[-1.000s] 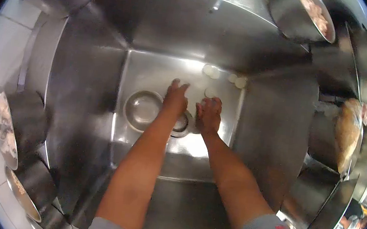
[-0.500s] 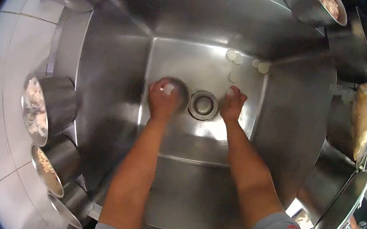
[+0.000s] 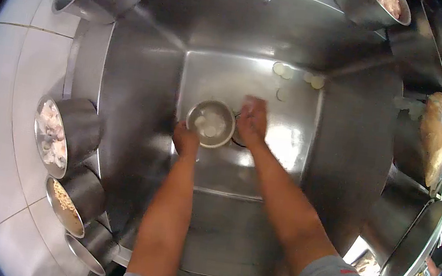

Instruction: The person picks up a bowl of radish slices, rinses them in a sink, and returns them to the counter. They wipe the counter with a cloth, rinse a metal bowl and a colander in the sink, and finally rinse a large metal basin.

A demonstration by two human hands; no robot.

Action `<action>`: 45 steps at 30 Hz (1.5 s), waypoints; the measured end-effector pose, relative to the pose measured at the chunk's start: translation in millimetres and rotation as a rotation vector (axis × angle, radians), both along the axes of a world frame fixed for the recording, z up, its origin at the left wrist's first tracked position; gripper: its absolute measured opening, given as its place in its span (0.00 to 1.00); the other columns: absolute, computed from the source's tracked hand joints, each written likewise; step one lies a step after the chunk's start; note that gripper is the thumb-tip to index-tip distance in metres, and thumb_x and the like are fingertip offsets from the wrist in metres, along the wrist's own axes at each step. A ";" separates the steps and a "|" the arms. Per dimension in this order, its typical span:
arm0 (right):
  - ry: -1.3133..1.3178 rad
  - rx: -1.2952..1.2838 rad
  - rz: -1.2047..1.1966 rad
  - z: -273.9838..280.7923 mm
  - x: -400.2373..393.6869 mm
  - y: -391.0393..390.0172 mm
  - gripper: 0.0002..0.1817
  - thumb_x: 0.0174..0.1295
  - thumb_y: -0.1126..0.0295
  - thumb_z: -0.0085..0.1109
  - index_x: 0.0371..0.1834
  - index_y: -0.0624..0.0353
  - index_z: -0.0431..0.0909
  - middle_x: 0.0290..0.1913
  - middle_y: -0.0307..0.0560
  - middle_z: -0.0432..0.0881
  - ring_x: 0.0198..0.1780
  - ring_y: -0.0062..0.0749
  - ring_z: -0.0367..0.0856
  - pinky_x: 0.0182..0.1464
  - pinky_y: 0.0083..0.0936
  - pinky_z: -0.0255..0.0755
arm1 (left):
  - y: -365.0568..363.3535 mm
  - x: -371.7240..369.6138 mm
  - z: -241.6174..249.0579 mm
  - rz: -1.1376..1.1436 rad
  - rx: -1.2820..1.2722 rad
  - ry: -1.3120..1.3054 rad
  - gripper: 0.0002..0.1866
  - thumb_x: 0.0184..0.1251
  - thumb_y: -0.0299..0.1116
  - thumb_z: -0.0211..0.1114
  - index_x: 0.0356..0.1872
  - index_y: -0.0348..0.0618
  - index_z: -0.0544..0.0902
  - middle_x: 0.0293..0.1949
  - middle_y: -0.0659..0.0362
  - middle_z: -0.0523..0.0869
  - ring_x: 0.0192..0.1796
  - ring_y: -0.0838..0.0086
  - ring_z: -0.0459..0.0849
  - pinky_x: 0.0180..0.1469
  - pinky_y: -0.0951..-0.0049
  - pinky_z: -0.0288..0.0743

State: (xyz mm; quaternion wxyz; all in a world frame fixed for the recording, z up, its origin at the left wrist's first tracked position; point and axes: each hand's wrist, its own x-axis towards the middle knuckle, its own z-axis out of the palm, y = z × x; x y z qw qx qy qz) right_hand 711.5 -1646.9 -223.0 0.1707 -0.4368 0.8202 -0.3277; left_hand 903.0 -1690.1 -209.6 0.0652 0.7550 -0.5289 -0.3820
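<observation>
A small round metal bowl [image 3: 220, 143] sits on the sink floor, with a few pale round slices [image 3: 210, 131] inside it. My left hand [image 3: 186, 140] grips the bowl's lower left side. My right hand [image 3: 253, 119] is just right of the bowl, over the drain [image 3: 238, 138], which it partly covers. Motion smears the right hand's fingers, and I cannot tell what they hold. More pale round slices [image 3: 279, 69] lie scattered near the far right corner of the sink floor.
High walls of a deep metal sink [image 3: 132, 100] surround my hands. Along its left ledge stand metal pots, one with pale meat pieces [image 3: 52, 135], another with small yellowish bits [image 3: 64, 196]. A pot of pinkish meat [image 3: 390, 3] stands far right. A large tan piece [image 3: 434, 140] rests at right.
My left hand has moved from above the bowl to its side, uncovering the slices inside. My right hand has swung left, from beside the drain to over it.
</observation>
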 end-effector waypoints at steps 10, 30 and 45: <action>-0.094 -0.053 -0.225 -108.6 -176.1 -10.4 0.18 0.56 0.70 0.56 0.51 0.56 0.75 0.48 0.57 0.76 0.55 0.51 0.71 0.59 0.44 0.66 | -72.3 -44.2 -14.9 -0.425 -0.619 -0.057 0.20 0.56 0.33 0.66 0.52 0.45 0.79 0.50 0.47 0.77 0.57 0.52 0.75 0.57 0.56 0.71; -0.325 -0.146 -0.209 -59.3 -176.0 -14.7 0.20 0.46 0.71 0.66 0.46 0.51 0.79 0.34 0.37 0.79 0.29 0.25 0.74 0.35 0.23 0.72 | -86.5 -47.8 -27.3 -0.261 -0.403 0.047 0.19 0.45 0.31 0.69 0.42 0.40 0.81 0.44 0.48 0.79 0.50 0.56 0.78 0.54 0.59 0.74; 0.284 0.023 -0.133 -1.9 -135.6 -44.2 0.32 0.59 0.50 0.61 0.62 0.56 0.71 0.64 0.63 0.64 0.60 0.59 0.69 0.59 0.47 0.68 | -65.8 -74.3 -6.4 -0.622 -0.272 -0.170 0.26 0.50 0.34 0.71 0.55 0.54 0.78 0.56 0.53 0.70 0.58 0.57 0.73 0.57 0.59 0.75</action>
